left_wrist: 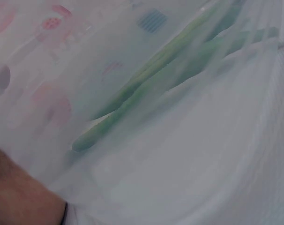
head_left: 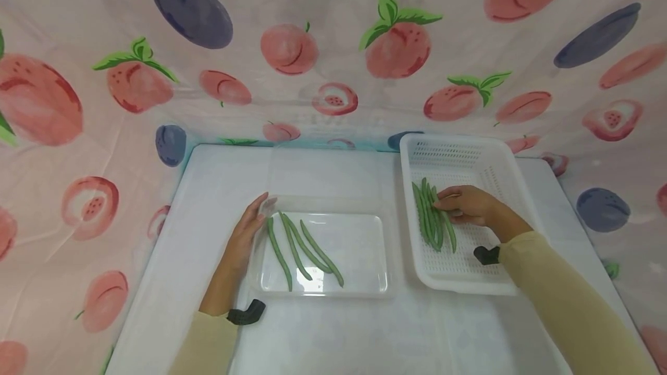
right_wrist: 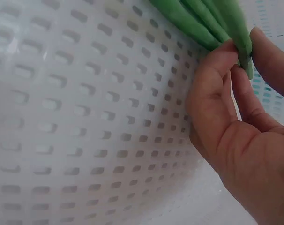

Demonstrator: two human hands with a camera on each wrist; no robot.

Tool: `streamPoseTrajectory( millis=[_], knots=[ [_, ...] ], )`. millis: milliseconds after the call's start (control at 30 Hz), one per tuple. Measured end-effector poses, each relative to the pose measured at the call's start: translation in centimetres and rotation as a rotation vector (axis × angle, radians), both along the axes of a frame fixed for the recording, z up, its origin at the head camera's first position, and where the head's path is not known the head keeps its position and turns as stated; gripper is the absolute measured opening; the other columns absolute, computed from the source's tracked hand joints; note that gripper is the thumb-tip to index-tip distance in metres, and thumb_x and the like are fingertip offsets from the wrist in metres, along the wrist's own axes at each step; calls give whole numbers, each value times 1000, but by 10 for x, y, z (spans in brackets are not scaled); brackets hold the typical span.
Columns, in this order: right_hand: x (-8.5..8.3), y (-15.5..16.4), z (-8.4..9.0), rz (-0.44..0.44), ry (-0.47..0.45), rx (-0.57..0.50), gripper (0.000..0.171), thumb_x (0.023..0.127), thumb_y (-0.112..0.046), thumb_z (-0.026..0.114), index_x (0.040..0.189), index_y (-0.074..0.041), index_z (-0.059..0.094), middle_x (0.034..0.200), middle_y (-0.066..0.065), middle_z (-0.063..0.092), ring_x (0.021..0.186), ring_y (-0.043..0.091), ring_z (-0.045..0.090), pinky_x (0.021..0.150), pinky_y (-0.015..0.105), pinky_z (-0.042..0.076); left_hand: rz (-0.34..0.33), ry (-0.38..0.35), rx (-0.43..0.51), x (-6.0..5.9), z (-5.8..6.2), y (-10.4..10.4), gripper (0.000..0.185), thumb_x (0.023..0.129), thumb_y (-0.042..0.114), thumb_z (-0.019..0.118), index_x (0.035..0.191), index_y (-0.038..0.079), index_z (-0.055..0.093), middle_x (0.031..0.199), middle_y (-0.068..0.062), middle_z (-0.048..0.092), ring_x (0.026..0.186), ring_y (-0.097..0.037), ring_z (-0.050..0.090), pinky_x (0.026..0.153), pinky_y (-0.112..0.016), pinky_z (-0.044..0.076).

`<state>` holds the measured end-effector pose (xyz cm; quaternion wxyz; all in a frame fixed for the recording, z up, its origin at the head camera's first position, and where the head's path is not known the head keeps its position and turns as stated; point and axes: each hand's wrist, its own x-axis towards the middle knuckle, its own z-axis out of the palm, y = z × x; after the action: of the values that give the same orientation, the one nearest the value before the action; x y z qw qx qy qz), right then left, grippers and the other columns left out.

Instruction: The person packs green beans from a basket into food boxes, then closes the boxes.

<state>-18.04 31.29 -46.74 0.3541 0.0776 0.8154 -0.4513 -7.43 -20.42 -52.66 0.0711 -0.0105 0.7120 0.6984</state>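
A clear plastic box (head_left: 365,289) sits on the table with several green beans (head_left: 304,247) lying apart inside it. My left hand (head_left: 245,236) rests against the box's left side near the far corner, fingers fairly straight along the wall. The left wrist view shows green beans (left_wrist: 146,84) blurred through the plastic; the left fingers are outside that view. Over a white perforated basket (head_left: 471,276) on the right, my right hand (head_left: 466,204) pinches one green bean (right_wrist: 235,28) by its end between thumb and fingers. More green beans (head_left: 424,219) lie bunched against the basket's left side.
Both containers stand side by side on a white table (head_left: 333,334), a narrow gap between them. Behind rises a fruit-printed cloth (head_left: 333,33), meeting the table's back edge close to the basket's far rim.
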Motion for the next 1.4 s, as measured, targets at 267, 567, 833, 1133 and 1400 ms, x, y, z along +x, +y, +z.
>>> streamPoseTrajectory(
  millis=[267, 567, 833, 1133, 1400],
  knots=[
    [2, 4, 8, -24, -19, -70, 68, 100, -28, 68, 149, 4, 35, 112, 1, 63, 94, 11, 60, 81, 28, 55, -1, -9, 14, 1, 0, -1, 51, 109, 36, 40, 159, 32, 34, 168, 12, 26, 159, -22, 16, 122, -70, 13],
    [7, 2, 18, -37, -30, -157, 57, 101, -25, 66, 142, 3, 38, 106, -1, 66, 89, 10, 62, 78, 27, 57, 2, 6, 18, 0, 1, -1, 50, 110, 31, 40, 160, 27, 34, 168, 7, 30, 159, -22, 15, 124, -68, 8],
    [11, -4, 27, -85, -46, -247, 51, 106, -27, 58, 141, -1, 32, 112, 7, 66, 91, 16, 73, 82, 35, 63, -1, 1, 23, 1, -1, -1, 51, 109, 33, 40, 160, 28, 34, 168, 9, 30, 159, -21, 16, 124, -68, 9],
    [16, -24, 46, -71, -21, -297, 57, 107, -30, 54, 147, -2, 25, 110, 6, 63, 90, 23, 75, 80, 39, 64, 1, 0, 25, 0, -1, 0, 51, 109, 31, 40, 160, 28, 34, 167, 10, 30, 158, -23, 19, 123, -68, 13],
    [18, -41, 54, -21, 16, -327, 60, 108, -31, 53, 149, -2, 21, 104, 5, 62, 86, 21, 75, 74, 36, 64, -1, -11, 31, 0, -2, 0, 52, 109, 33, 40, 160, 27, 33, 167, 10, 29, 158, -23, 20, 123, -69, 14]
  ],
)
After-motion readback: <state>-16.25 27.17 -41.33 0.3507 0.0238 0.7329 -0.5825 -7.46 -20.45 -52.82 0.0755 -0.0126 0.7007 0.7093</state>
